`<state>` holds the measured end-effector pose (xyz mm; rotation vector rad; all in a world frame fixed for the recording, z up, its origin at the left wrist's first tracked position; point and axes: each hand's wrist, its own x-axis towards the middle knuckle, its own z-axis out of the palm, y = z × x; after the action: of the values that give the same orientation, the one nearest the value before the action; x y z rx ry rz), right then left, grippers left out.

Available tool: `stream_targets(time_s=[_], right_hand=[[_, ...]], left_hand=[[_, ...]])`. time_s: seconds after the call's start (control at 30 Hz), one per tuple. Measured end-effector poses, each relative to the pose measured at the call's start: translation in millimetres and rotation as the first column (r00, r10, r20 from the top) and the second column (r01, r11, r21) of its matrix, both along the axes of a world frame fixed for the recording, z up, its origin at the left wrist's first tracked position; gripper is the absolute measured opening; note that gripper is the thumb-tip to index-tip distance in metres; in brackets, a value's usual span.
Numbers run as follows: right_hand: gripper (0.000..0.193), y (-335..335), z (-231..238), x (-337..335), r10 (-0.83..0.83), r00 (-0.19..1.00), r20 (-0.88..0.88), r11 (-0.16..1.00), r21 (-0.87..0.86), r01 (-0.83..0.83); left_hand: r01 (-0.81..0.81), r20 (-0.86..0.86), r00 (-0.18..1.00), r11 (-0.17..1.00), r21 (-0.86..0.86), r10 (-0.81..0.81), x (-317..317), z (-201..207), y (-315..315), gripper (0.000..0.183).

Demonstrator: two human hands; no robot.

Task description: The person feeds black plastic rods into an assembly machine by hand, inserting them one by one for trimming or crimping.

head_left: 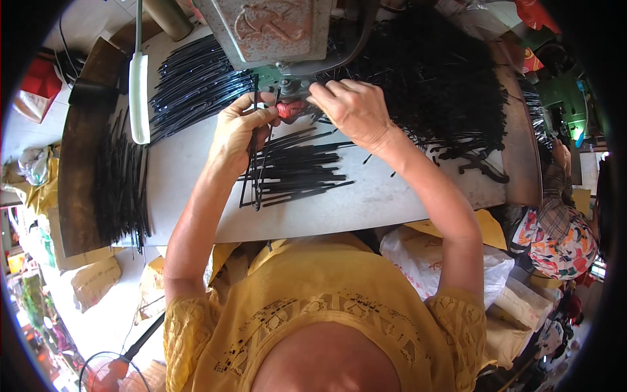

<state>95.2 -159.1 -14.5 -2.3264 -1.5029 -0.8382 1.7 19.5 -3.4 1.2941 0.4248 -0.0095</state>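
One yellow top [313, 261] covers my chest, on the near side of the grey machine [271, 29]. Beside this machine, my left hand [238, 127] pinches at least two black rods [259, 186] near one red piece [292, 110]; my right hand [356, 111] is curled, its content I cannot tell. On the desk [173, 183] are three rod piles [196, 78], two left of the machine, one on my side, and one dark heap [431, 78] right.
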Motion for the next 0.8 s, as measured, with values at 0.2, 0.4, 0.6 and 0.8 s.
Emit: stream_targets(time_s=[0.2,0.4,0.6,0.8], right_hand=[[0.017,17.6,-4.8,3.4,0.252,0.170,-0.953,0.937,0.284,0.201],[0.019,21.1,0.7,2.4,0.425,-0.108,-0.899,0.868,0.371,0.329],[0.019,25.8,2.3,2.6,0.441,-0.123,-0.889,0.865,0.384,0.323],[0.018,28.6,4.4,1.9,0.445,-0.104,-0.889,0.865,0.397,0.306]], left_hand=[[0.000,-0.032,0.999,0.999,-0.040,-0.002,3.2,3.4,-3.0,0.028],[-0.013,-0.047,0.999,0.993,-0.117,0.007,2.9,1.8,-1.0,0.031],[0.001,-0.039,0.999,0.991,-0.136,-0.006,2.6,3.1,-1.6,0.031],[-0.002,-0.032,0.999,0.990,-0.142,-0.003,3.2,3.0,-2.3,0.031]])
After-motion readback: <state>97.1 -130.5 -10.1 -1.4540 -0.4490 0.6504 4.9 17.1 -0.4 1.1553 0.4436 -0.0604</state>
